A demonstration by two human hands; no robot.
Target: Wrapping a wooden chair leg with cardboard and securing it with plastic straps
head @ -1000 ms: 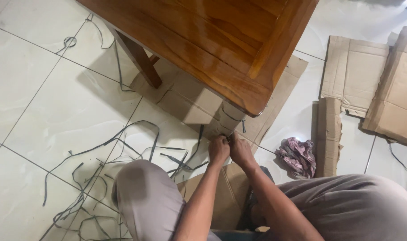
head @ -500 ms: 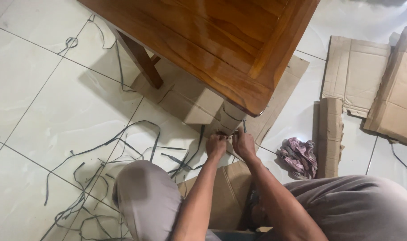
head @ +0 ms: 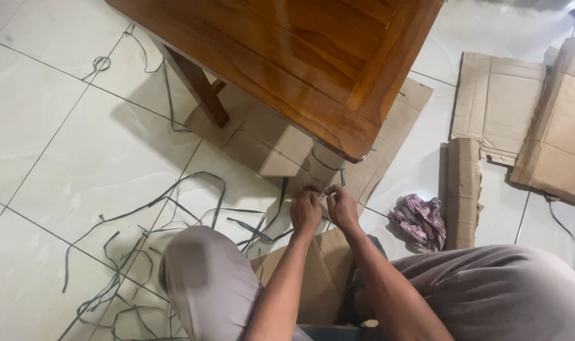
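Observation:
A polished wooden table (head: 313,57) stands on the tiled floor, its near leg wrapped in brown cardboard (head: 322,165) bound by a dark strap. My left hand (head: 306,213) and my right hand (head: 342,207) are side by side at the foot of that wrapped leg, fingers pinched on the wrapping or strap there. What exactly they pinch is too small to tell. My knees frame the hands on both sides.
Several loose dark plastic straps (head: 174,208) lie tangled on the white tiles at the left. Flattened cardboard sheets (head: 521,107) lie at the right, and another sheet (head: 268,136) lies under the table. A crumpled pinkish cloth (head: 420,221) sits beside a folded cardboard strip (head: 462,189).
Both hands stay at the wrapped leg's foot, shifting slightly; the fingers have drawn a little apart and the view has nudged.

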